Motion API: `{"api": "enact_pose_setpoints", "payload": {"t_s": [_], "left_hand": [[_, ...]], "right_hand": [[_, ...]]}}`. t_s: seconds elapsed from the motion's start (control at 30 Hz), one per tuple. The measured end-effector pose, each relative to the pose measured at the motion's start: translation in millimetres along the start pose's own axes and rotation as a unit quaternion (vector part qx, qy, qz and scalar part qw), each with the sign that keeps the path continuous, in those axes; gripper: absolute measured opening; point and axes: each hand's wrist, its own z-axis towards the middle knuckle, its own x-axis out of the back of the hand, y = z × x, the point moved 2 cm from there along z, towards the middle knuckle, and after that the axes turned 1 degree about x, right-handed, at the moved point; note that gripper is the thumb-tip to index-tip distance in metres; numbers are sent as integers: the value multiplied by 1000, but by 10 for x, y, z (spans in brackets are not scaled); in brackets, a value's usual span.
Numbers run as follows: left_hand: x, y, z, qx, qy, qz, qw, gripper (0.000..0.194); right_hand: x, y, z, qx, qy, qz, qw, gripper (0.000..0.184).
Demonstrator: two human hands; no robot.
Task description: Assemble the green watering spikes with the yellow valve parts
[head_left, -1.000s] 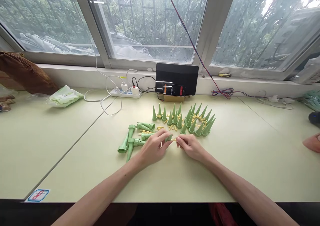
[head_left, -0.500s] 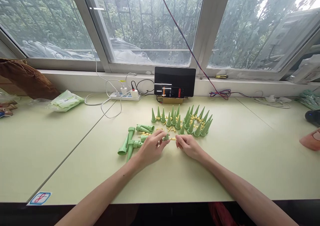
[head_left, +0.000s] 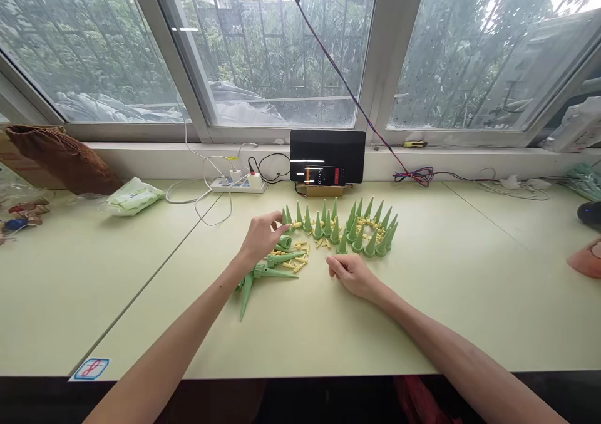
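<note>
My left hand [head_left: 261,237] is at the left end of a row of upright green cone-shaped plastic spikes [head_left: 317,227]. Its thumb and fingers close on the leftmost green spike [head_left: 284,217], whose base they partly hide. Below that hand lies a pile of loose green spikes [head_left: 277,273], partly covered by the wrist, beside small yellow connector pieces [head_left: 300,265]. My right hand [head_left: 352,274] rests on the table in front of the upright spikes, fingers curled; whatever they hold, if anything, is hidden. Small yellow pieces show around the bases of the upright spikes.
A dark tablet [head_left: 327,155] with a phone in front stands at the back against the sill. To its left are a power strip [head_left: 238,185] with white cables and a green-white packet [head_left: 134,196]. A bundle of coloured wires [head_left: 414,175] lies to the right.
My left hand has moved left and away from me, bringing a green spike to the left end of the upright row. The hands have separated; my right hand has stayed nearly still.
</note>
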Motion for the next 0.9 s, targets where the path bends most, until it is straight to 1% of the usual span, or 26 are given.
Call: {"api": "enact_pose_setpoints", "payload": {"t_s": [0.13,0.23,0.4,0.73,0.9], "left_hand": [[-147,22,77,-12,-5,26,1000,26],[-238,25,120,-19,-23,27,999,30],[-345,-20,143,-10,-47,29,998,26],[-405,-70,127,3,-49,30,998,22],[-414,-96,100,13,-39,36,999,21]], "right_hand": [[1,6,6,1,1,-9,1000,54],[2,-1,11,3,1,-11,1000,53],[3,-8,12,2,-2,-14,1000,52],[2,-13,4,1,-8,-20,1000,50],[7,-21,2,9,-6,-27,1000,51]]}}
